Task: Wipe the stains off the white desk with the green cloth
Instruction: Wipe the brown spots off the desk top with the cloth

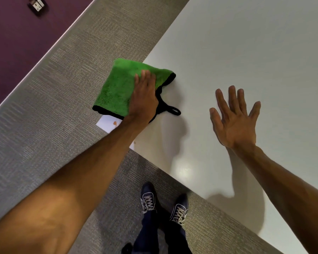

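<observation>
The green cloth point(117, 85), folded, with a black hem and a black hanging loop, lies over the left corner of the white desk point(246, 52) and overhangs its edge. My left hand point(143, 96) presses flat on the cloth's right part, fingers together. An orange stain point(115, 123) shows on the desk corner just below the cloth, beside my left wrist; a fainter speck point(134, 142) sits near the front edge. My right hand point(235, 118) rests flat on the bare desk to the right, fingers spread, holding nothing.
Grey carpet point(44, 116) runs left of and in front of the desk. A purple wall point(11, 43) with a socket plate point(37, 5) stands at upper left. My two dark shoes point(163, 204) stand close to the desk's front edge.
</observation>
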The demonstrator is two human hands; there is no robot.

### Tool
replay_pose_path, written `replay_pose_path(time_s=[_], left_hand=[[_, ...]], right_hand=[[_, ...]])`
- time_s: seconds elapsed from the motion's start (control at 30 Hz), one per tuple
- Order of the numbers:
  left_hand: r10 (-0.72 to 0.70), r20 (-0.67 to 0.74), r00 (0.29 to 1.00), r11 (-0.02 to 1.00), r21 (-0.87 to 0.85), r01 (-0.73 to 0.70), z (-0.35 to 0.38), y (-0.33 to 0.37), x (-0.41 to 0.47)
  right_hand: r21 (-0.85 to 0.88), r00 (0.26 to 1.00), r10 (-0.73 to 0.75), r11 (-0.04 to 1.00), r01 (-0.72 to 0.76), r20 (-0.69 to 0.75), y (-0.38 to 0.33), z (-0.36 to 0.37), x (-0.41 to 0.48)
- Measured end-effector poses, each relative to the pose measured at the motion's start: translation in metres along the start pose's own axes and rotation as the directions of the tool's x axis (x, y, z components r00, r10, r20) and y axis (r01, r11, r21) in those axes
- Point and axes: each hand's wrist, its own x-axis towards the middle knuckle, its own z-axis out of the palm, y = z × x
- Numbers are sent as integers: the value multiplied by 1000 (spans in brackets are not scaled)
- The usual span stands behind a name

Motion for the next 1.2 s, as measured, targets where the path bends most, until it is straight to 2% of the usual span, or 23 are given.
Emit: replay_pose_path(time_s=[0.13,0.27,0.4,0.5,0.67,0.8,0.87,1.0,1.2], left_hand=[[122,32,992,992,-30,-121,-14,2,-54],[163,84,983,986,-32,-161,-16,11,-102],[191,119,974,981,7,-193,-12,11,-107],[141,138,980,987,62,-151,-7,13,-84],[-12,74,997,989,147,1,0,12,-19],[-151,78,986,971,199,133,-1,-2,40],[-164,93,982,968,205,142,-1,-6,49],[-53,107,993,986,164,35,-5,-5,10],[110,119,987,992,52,-116,-12,16,-103]], right_hand=[[-6,1000,-12,1000,12,-16,0,1,-1],[-11,999,-23,1000,23,-26,1,2,0],[-34,1000,-2,999,1,-9,0,1,0],[-63,1000,-2,998,1,-19,0,0,0],[-65,999,-13,998,11,-31,-1,0,0],[-57,999,-14,998,12,-39,0,1,0],[-83,999,-18,996,15,-43,1,1,1],[-72,1000,0,997,-1,-15,-1,0,0],[-83,1000,5,997,-5,-2,-5,-4,-1]])
